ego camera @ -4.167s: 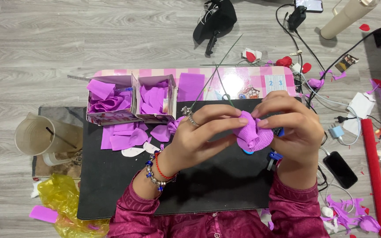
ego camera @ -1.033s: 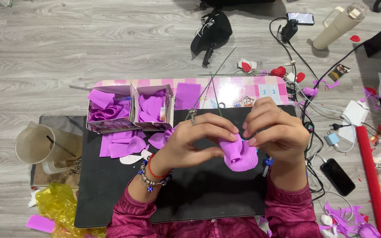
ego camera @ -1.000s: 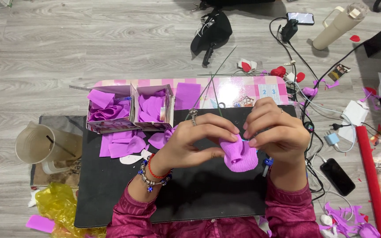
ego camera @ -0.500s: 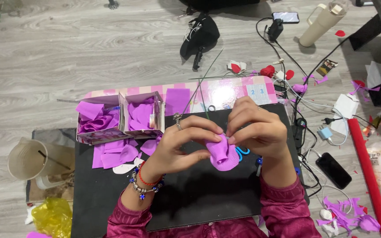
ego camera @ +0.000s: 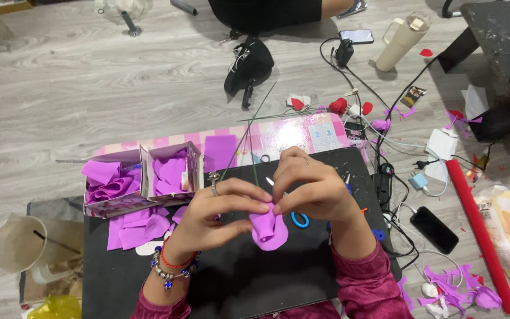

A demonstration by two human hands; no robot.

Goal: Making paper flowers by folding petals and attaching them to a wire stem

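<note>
So far, the purple paper flower (ego camera: 268, 227) looks only partly made. It is a small rolled bud with a few petals wrapped around it, and it hangs just above the black desk (ego camera: 237, 277), in the middle, close to the person's body.

Both hands are pinching it at the top. The left hand (ego camera: 213, 215) has its fingers curled around the left side of the bud, with the thumb under it. The right hand (ego camera: 314, 189) grips the top from the other side, and its fingertips meet the left ones. Neither hand is loose; both are closed on the flower. A thin green wire stem (ego camera: 249, 147) runs up and away from where the fingers meet, but I cannot tell if it is stuck to the bud yet.

Lots of work looks left. Two little open boxes (ego camera: 143, 180) to the left are full of purple petals. More loose purple petals (ego camera: 134, 227) lie flat on the desk just below the boxes, beside the left wrist. None of these are on the flower yet, so I think it is near the start or the middle.

Blue scissors (ego camera: 299, 220) lie on the desk, just under the right hand. A pink checked mat (ego camera: 302, 133) sits behind the desk on the floor.
</note>
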